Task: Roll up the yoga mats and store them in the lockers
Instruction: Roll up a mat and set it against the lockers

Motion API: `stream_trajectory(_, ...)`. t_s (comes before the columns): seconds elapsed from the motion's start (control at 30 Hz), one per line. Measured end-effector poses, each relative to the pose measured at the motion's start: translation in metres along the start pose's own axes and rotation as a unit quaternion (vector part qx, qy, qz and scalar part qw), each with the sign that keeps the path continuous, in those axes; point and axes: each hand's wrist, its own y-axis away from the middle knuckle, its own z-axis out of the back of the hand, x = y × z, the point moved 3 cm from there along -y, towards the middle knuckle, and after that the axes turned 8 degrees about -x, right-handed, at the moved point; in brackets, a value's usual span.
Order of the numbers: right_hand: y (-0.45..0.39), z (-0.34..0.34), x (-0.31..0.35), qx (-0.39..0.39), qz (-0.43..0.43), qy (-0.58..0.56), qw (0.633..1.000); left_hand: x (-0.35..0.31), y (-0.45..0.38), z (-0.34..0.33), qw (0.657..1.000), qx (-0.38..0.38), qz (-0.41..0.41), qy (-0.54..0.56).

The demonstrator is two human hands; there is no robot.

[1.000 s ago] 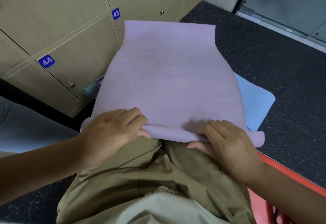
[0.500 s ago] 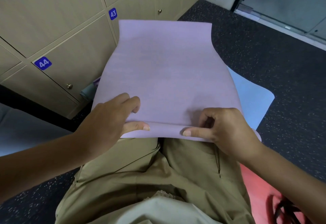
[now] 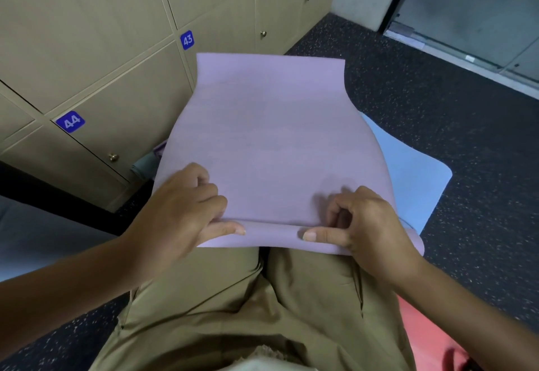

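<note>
Trousers [image 3: 248,297] fill the near view, your knees under the mat's near end. Your left hand [image 3: 178,210] and right hand [image 3: 367,221] each grip the folded near edge of the purple mat [image 3: 268,143], thumbs laid flat along the small roll, fingers curled over the top and pinching it. The roll is only a first turn, so you are at the start of rolling this mat. Next, push both hands forward evenly, keeping the turn tight and its ends square, or it will cone. The mat runs flat away from you along the floor [image 3: 437,108], lying over a blue mat [image 3: 414,184] that shows at its right side. A red mat [image 3: 423,321] sits near your right knee. The lockers [image 3: 102,64], numbered 42 to 44, stand shut just left of the mat
</note>
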Motion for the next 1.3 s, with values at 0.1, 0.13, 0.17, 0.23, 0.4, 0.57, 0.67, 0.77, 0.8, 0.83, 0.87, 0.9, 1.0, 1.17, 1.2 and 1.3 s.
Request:
stream_trajectory(0.1, -0.005, -0.001, -0.007, -0.004, 0.022, -0.024, 0.999, 0.003, -0.003, -0.001, 0.997, 0.002, 0.061, 0.053)
stream_trajectory(0.13, -0.008, 0.000, -0.008, 0.000, 0.024, -0.034, 0.999, 0.002, -0.004, -0.002, 0.995, 0.002, 0.067, 0.067)
stream_trajectory(0.17, -0.012, 0.000, -0.009, 0.005, 0.025, -0.037, 0.999, 0.003, -0.004, -0.003, 0.995, 0.003, 0.065, 0.077)
stream_trajectory(0.23, -0.018, 0.001, -0.009, 0.015, 0.025, -0.026, 0.999, 0.004, -0.004, -0.006, 0.995, 0.006, 0.055, 0.084)
stream_trajectory(0.4, -0.022, 0.004, -0.002, 0.027, 0.012, -0.029, 0.999, -0.001, 0.001, -0.001, 0.999, -0.037, -0.027, -0.010)
stream_trajectory(0.57, -0.023, 0.004, -0.001, 0.025, 0.016, -0.030, 0.999, -0.024, 0.013, 0.004, 0.994, -0.035, -0.048, -0.095)
stream_trajectory(0.67, -0.020, 0.004, 0.000, 0.035, 0.020, -0.033, 0.999, -0.030, 0.012, 0.005, 0.987, -0.061, -0.031, -0.145)
stream_trajectory(0.77, -0.011, 0.006, 0.004, -0.018, 0.097, 0.016, 0.995, -0.033, 0.007, 0.004, 0.984, -0.071, -0.027, -0.158)
stream_trajectory(0.8, -0.007, 0.005, 0.007, -0.053, 0.149, 0.051, 0.986, -0.032, 0.006, 0.002, 0.985, -0.073, -0.016, -0.156)
stream_trajectory(0.83, -0.003, 0.004, 0.009, -0.091, 0.203, 0.092, 0.971, -0.030, 0.007, 0.000, 0.986, -0.071, -0.001, -0.153)
stream_trajectory(0.87, 0.003, 0.003, 0.011, -0.125, 0.248, 0.132, 0.952, -0.029, 0.008, -0.003, 0.987, -0.065, 0.015, -0.144)
stream_trajectory(0.9, 0.008, 0.001, 0.012, -0.151, 0.281, 0.161, 0.934, -0.027, 0.009, -0.005, 0.989, -0.057, 0.030, -0.130)
stream_trajectory(1.0, 0.021, 0.000, 0.013, -0.158, 0.309, 0.200, 0.916, -0.019, 0.007, -0.009, 0.993, -0.042, 0.081, -0.080)
stream_trajectory(1.17, 0.020, 0.000, -0.001, -0.144, 0.278, 0.175, 0.934, -0.002, 0.001, -0.010, 0.991, -0.023, 0.133, -0.008)
stream_trajectory(1.2, 0.018, 0.000, -0.004, -0.141, 0.273, 0.154, 0.939, 0.000, 0.000, -0.009, 0.989, -0.019, 0.146, 0.007)
stream_trajectory(1.3, 0.007, 0.002, -0.010, -0.123, 0.253, 0.102, 0.954, 0.007, -0.003, -0.010, 0.980, -0.009, 0.188, 0.063)
